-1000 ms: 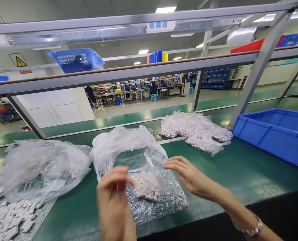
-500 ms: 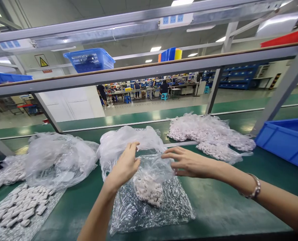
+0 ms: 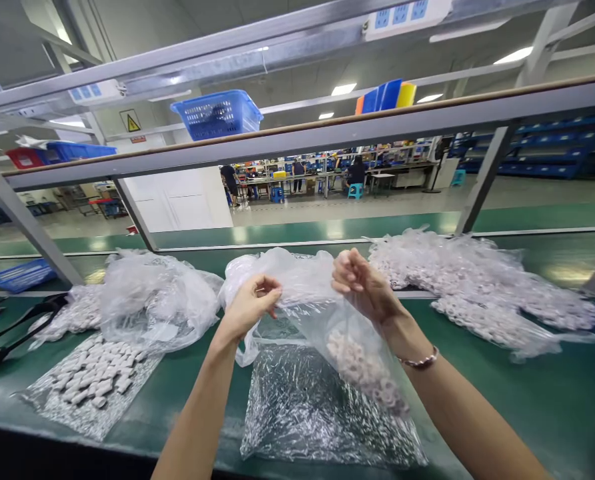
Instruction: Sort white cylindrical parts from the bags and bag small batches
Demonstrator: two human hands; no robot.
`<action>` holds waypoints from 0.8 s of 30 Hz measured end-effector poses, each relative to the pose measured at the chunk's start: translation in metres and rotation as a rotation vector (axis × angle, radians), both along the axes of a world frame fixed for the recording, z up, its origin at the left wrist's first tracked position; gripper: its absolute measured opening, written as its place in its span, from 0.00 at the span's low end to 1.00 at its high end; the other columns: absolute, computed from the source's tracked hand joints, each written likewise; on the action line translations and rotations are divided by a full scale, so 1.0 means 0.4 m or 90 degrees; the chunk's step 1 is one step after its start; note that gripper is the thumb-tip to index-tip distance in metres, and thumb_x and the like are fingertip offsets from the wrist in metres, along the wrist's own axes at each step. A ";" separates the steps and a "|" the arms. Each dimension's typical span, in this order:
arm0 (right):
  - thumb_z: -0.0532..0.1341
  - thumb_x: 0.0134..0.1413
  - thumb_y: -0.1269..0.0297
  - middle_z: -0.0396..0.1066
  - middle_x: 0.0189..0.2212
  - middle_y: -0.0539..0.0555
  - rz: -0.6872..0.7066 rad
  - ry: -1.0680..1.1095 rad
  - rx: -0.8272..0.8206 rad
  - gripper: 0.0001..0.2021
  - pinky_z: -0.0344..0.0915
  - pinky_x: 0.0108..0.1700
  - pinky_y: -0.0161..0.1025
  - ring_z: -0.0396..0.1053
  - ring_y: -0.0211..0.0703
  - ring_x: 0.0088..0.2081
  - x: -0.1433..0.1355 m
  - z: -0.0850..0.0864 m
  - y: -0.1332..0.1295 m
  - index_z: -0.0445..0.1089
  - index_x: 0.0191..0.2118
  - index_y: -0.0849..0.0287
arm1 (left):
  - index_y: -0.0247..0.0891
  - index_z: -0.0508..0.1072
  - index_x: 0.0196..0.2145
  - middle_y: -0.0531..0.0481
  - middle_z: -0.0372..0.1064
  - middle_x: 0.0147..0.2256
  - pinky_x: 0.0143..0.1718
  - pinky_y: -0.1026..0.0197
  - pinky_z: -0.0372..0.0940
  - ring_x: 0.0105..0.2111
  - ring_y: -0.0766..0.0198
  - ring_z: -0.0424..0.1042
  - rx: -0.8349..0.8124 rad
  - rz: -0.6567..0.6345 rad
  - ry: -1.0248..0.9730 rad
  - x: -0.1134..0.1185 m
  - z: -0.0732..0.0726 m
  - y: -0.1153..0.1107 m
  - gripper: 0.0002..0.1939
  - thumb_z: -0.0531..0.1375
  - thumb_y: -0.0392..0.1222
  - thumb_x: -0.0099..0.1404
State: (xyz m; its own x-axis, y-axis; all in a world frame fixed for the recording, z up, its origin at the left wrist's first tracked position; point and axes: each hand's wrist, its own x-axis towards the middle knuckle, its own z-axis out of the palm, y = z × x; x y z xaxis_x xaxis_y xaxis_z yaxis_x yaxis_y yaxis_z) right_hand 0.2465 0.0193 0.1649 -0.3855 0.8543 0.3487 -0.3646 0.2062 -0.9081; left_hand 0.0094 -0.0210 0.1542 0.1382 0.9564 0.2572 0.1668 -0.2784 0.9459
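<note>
A clear plastic bag with small pale ring-like parts in its lower end hangs tilted between my hands. My right hand is closed on its top edge, fingers curled in. My left hand pinches the other end of that edge between thumb and fingers. Beneath the bag, a sheet of clear bubble wrap lies flat on the green table. Just behind my hands rests a heap of whitish plastic bags.
Filled bags of pale parts are piled at right. On the left lie a large crumpled clear bag, loose white pieces on bubble wrap, and a black strap. A shelf with a blue basket crosses above.
The bag of parts has been raised off the bubble wrap and swung right. My right hand has turned upward and closed on its edge; my left fingers have closed too. The view has shifted left.
</note>
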 end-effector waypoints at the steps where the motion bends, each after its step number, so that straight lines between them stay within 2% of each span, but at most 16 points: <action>1: 0.53 0.57 0.41 0.62 0.28 0.46 0.016 -0.081 0.040 0.24 0.57 0.27 0.24 0.46 0.20 0.22 -0.001 0.004 -0.011 0.65 0.44 0.58 | 0.34 0.69 0.37 0.52 0.65 0.33 0.28 0.65 0.67 0.28 0.69 0.66 -0.006 -0.011 -0.044 0.011 0.000 -0.007 0.13 0.63 0.45 0.60; 3: 0.59 0.52 0.40 0.67 0.43 0.53 0.015 -0.287 0.163 0.32 0.60 0.31 0.23 0.57 0.22 0.29 -0.002 0.008 -0.035 0.62 0.57 0.56 | 0.34 0.69 0.38 0.51 0.66 0.34 0.32 0.64 0.68 0.31 0.68 0.68 -0.005 -0.040 -0.120 0.044 0.009 -0.023 0.13 0.64 0.44 0.60; 5: 0.61 0.51 0.43 0.65 0.52 0.55 -0.020 -0.471 0.295 0.35 0.67 0.42 0.27 0.64 0.28 0.40 -0.007 0.006 -0.054 0.60 0.62 0.55 | 0.34 0.69 0.39 0.49 0.68 0.36 0.39 0.62 0.68 0.35 0.66 0.70 0.024 -0.082 -0.160 0.086 0.022 -0.038 0.13 0.64 0.43 0.61; 7: 0.56 0.57 0.45 0.66 0.53 0.55 -0.063 -0.545 0.370 0.31 0.68 0.54 0.34 0.66 0.33 0.47 -0.015 0.003 -0.062 0.61 0.62 0.54 | 0.33 0.69 0.41 0.47 0.70 0.38 0.46 0.59 0.67 0.39 0.64 0.71 0.094 -0.117 -0.170 0.124 0.027 -0.046 0.12 0.63 0.43 0.63; 9: 0.50 0.61 0.46 0.69 0.51 0.56 -0.109 -0.537 0.359 0.27 0.67 0.59 0.39 0.68 0.36 0.50 -0.022 0.003 -0.059 0.66 0.58 0.57 | 0.35 0.68 0.47 0.43 0.69 0.46 0.54 0.54 0.64 0.48 0.59 0.70 0.196 -0.093 -0.162 0.147 0.010 -0.049 0.15 0.61 0.44 0.65; 10: 0.49 0.62 0.45 0.70 0.50 0.56 -0.134 -0.518 0.331 0.28 0.67 0.60 0.40 0.68 0.37 0.51 -0.024 0.004 -0.055 0.68 0.56 0.58 | 0.37 0.66 0.53 0.41 0.66 0.53 0.59 0.52 0.60 0.54 0.56 0.66 0.238 -0.067 -0.132 0.152 -0.009 -0.048 0.22 0.63 0.45 0.64; 12: 0.48 0.60 0.42 0.71 0.50 0.56 -0.170 -0.476 0.254 0.29 0.69 0.59 0.41 0.69 0.40 0.52 -0.029 0.005 -0.050 0.70 0.53 0.58 | 0.42 0.51 0.66 0.40 0.50 0.65 0.66 0.46 0.49 0.65 0.49 0.51 0.276 -0.035 -0.025 0.153 -0.068 -0.043 0.45 0.68 0.50 0.58; 14: 0.49 0.59 0.40 0.69 0.53 0.56 -0.159 -0.437 0.183 0.31 0.69 0.59 0.40 0.69 0.41 0.54 -0.040 -0.002 -0.051 0.70 0.54 0.58 | 0.44 0.33 0.70 0.37 0.33 0.69 0.67 0.40 0.43 0.68 0.43 0.39 0.241 -0.069 0.084 0.150 -0.140 -0.033 0.66 0.73 0.56 0.48; 15: 0.49 0.58 0.39 0.68 0.54 0.56 -0.145 -0.422 0.159 0.31 0.69 0.59 0.39 0.68 0.41 0.55 -0.048 -0.011 -0.054 0.70 0.54 0.58 | 0.43 0.28 0.70 0.35 0.30 0.70 0.67 0.39 0.43 0.69 0.42 0.36 0.217 -0.087 0.114 0.150 -0.175 -0.026 0.70 0.73 0.58 0.46; 16: 0.50 0.58 0.39 0.68 0.55 0.56 -0.128 -0.413 0.141 0.31 0.69 0.60 0.39 0.68 0.41 0.56 -0.057 -0.022 -0.058 0.70 0.53 0.58 | 0.41 0.26 0.69 0.33 0.30 0.69 0.67 0.39 0.43 0.69 0.42 0.36 0.198 -0.083 0.129 0.152 -0.207 -0.019 0.70 0.71 0.59 0.48; 17: 0.50 0.58 0.39 0.67 0.55 0.56 -0.113 -0.406 0.127 0.31 0.68 0.61 0.39 0.68 0.40 0.56 -0.066 -0.036 -0.063 0.71 0.53 0.58 | 0.39 0.28 0.70 0.31 0.33 0.69 0.66 0.40 0.45 0.69 0.42 0.38 0.196 -0.070 0.136 0.156 -0.234 -0.012 0.65 0.69 0.59 0.53; 20: 0.50 0.58 0.39 0.68 0.54 0.55 -0.104 -0.384 0.103 0.30 0.67 0.62 0.37 0.68 0.38 0.56 -0.085 -0.082 -0.073 0.72 0.50 0.58 | 0.35 0.44 0.67 0.31 0.50 0.64 0.61 0.45 0.56 0.64 0.46 0.55 0.221 -0.050 0.157 0.176 -0.286 0.011 0.40 0.57 0.53 0.67; 22: 0.50 0.58 0.40 0.68 0.55 0.54 -0.112 -0.375 0.090 0.29 0.67 0.63 0.37 0.67 0.38 0.57 -0.082 -0.105 -0.075 0.72 0.50 0.58 | 0.36 0.55 0.62 0.34 0.66 0.55 0.52 0.48 0.64 0.53 0.48 0.69 0.210 -0.052 0.201 0.190 -0.306 0.023 0.27 0.53 0.46 0.69; 24: 0.50 0.59 0.41 0.68 0.55 0.53 -0.108 -0.377 0.087 0.28 0.66 0.63 0.37 0.66 0.38 0.58 -0.070 -0.116 -0.075 0.72 0.50 0.56 | 0.36 0.66 0.52 0.38 0.74 0.41 0.45 0.49 0.66 0.41 0.49 0.74 0.181 -0.039 0.243 0.198 -0.317 0.027 0.17 0.51 0.43 0.68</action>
